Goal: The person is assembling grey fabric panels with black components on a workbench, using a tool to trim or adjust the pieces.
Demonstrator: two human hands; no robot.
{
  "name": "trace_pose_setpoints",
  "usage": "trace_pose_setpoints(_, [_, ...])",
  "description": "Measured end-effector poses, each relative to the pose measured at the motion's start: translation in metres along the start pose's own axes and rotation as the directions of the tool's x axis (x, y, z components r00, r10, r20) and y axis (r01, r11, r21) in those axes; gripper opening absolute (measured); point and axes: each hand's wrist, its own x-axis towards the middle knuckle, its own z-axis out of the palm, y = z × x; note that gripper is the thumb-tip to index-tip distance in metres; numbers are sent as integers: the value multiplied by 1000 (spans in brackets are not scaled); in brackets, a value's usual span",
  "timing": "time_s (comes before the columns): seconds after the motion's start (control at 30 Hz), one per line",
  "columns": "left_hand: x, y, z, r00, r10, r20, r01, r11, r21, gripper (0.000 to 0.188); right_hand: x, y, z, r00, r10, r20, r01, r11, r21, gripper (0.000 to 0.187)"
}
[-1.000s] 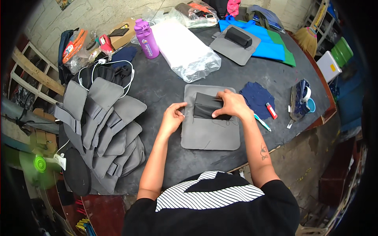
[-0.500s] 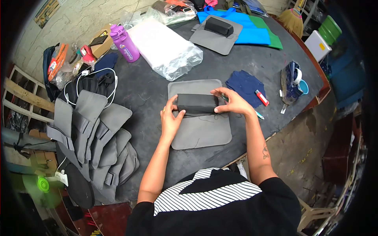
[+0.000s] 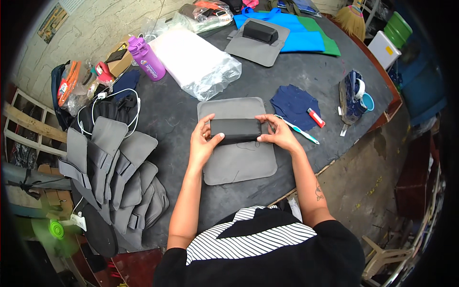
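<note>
A black rectangular padded block (image 3: 235,130) sits across a flat grey panel (image 3: 241,165) with rounded corners, on the dark table. My left hand (image 3: 202,143) is closed round the block's left end, thumb on the front face and fingers behind. At the other end, my right hand (image 3: 279,136) grips it likewise, thumb at the near right corner. Loose black thread hangs by that corner. A slim white-and-teal tool (image 3: 303,134) extends beside my right hand; whether the hand touches it I cannot tell.
Grey panels with straps (image 3: 114,167) are heaped at left. A purple bottle (image 3: 147,60) and plastic-wrapped white sheets (image 3: 191,62) stand beyond. Navy cloth (image 3: 292,105) and a red lighter (image 3: 316,117) lie right. A similar panel with black block (image 3: 258,45) lies far back.
My right hand has lowered and closed more firmly on the block's right end. More of the white-and-teal tool shows beside it. The head view has shifted slightly.
</note>
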Motion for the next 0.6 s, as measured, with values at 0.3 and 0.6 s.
trace_pose_setpoints(0.3, [0,-5,-2,999,42,-2,-41,952,-304,76,0,11,5,999,46,-20,-44,996,75,59])
trace_pose_setpoints(0.6, [-9,13,-13,977,211,39,-158,829,-536,66,1,7,17,909,-333,-251,391,889,238,58])
